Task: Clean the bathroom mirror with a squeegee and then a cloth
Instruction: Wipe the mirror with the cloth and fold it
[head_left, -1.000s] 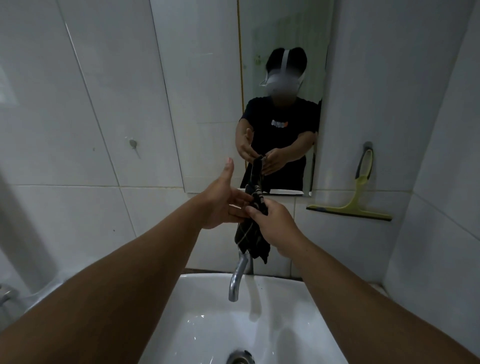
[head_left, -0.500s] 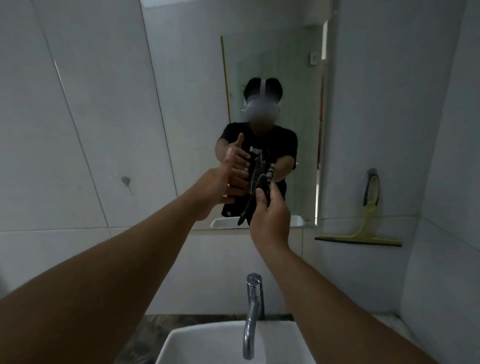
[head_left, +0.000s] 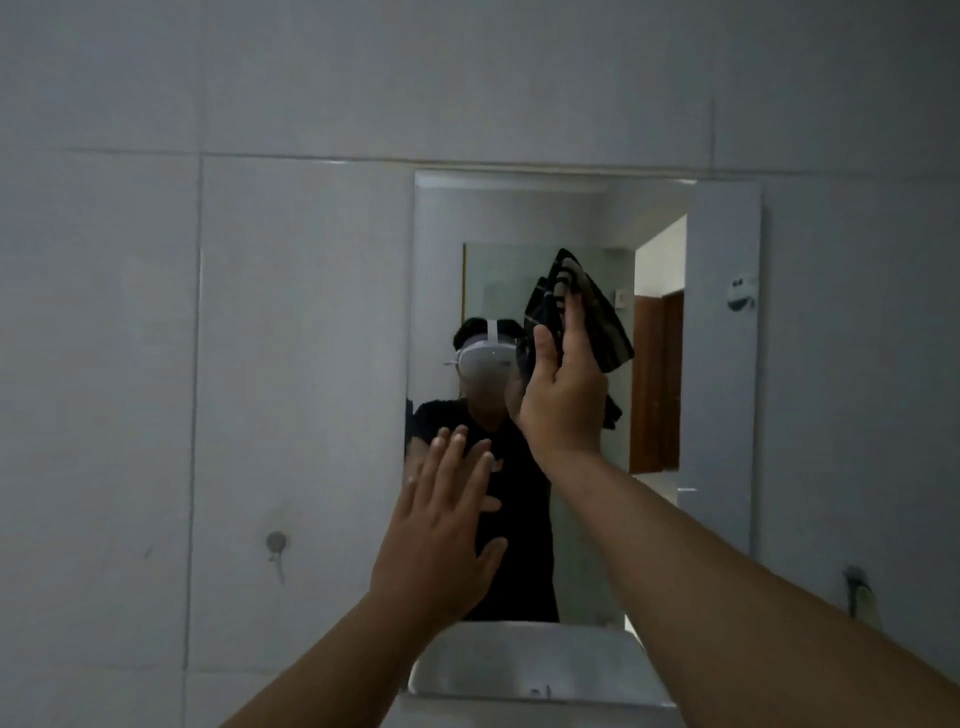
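So the right hand (head_left: 563, 395) had the dark striped cloth (head_left: 582, 312) pinched between thumb and fingers, held up flat against the upper middle of the rectangular wall mirror (head_left: 722, 364), cloth draping on a slant. The left hand (head_left: 441, 535) was empty, fingers spread wide, by the mirror's lower left edge; couldn't tell if it touched. Glass was right ahead of the cloth hand, so wiping looked next. Squeegee wasn't clearly visible.
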